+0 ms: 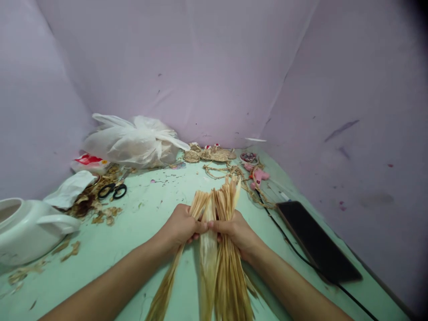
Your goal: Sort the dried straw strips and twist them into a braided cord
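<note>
My left hand is closed around a smaller bunch of dried strips, straw-coloured and fibrous. Wrapped round a thicker bundle of the same dried strips is my right hand. Between the two hands hangs a wide, pale dried leaf strip, and both thumbs meet at its upper part. The cut ends of the bunches point up and away from me, while the long ends trail down towards the bottom edge. My fingers behind the strips are mostly hidden.
At left stand a white pitcher, black-handled scissors and dry scraps. A white plastic bag and woven pieces lie by the wall. On the right are a pink glue gun, cord and dark flat device.
</note>
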The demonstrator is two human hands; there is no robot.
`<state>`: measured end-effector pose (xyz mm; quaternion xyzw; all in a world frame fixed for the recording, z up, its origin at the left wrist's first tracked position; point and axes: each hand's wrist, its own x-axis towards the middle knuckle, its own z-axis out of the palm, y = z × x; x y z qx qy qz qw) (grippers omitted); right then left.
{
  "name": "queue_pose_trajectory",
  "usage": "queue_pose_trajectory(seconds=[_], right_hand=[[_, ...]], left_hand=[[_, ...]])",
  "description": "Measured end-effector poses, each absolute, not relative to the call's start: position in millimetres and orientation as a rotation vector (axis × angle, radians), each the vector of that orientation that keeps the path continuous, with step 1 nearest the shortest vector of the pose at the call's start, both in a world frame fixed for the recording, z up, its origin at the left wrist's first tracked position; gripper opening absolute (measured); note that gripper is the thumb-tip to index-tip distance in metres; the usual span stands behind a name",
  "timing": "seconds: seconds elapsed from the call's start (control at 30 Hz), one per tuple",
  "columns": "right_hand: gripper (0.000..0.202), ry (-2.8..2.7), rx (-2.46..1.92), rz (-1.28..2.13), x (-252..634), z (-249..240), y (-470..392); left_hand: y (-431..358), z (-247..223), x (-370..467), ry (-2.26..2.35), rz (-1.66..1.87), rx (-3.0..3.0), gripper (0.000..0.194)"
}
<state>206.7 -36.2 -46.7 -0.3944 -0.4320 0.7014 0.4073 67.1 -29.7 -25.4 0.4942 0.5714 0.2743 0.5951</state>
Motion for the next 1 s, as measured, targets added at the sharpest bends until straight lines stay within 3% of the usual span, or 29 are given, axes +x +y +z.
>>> queue_pose_trajectory(seconds=[0.53, 1.0], right_hand=[[0.028, -0.972, -0.831, 1.902, 208, -48, -37], [0.022, -0.423, -0.665, 1.932, 268, -45, 8]], left_hand=[[-25, -37, 61, 0.948, 0.669, 0.819, 0.025], [20, 21, -25, 1.090, 1.008, 0.697, 0.010]])
